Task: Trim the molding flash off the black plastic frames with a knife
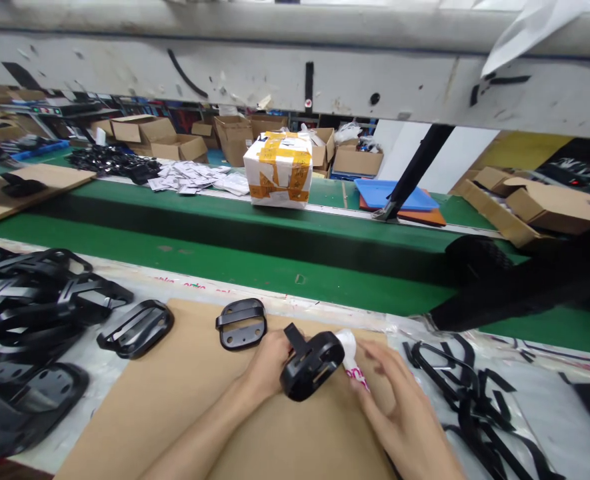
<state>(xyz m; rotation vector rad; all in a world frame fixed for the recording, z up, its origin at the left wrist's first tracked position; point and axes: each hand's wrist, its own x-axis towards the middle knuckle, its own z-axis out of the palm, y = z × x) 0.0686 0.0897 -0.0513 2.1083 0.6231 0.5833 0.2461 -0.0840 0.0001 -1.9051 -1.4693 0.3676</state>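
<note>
In the head view, the left hand (269, 363) has its fingers closed around a rounded black plastic part (311, 363), holding it tilted just above a sheet of brown cardboard (175, 407) that lies on the worktop (99, 363). The right hand (399, 407) is at the part's right side with its fingers loosely spread, resting on a small white packet with pink print (351, 357) that touches the part; whether those fingers actually pinch the packet cannot be told. Just beyond the left hand a flat black oval piece (241, 323) lies on the cardboard, and another black frame (135, 328) sits at the cardboard's left edge. A heap of similar black parts (29, 320) fills the left of the worktop, and thin black offcuts (469, 400) lie to the right. Beyond runs a green conveyor belt (255, 267), and farther off stands a white box with yellow tape (278, 169).
</note>
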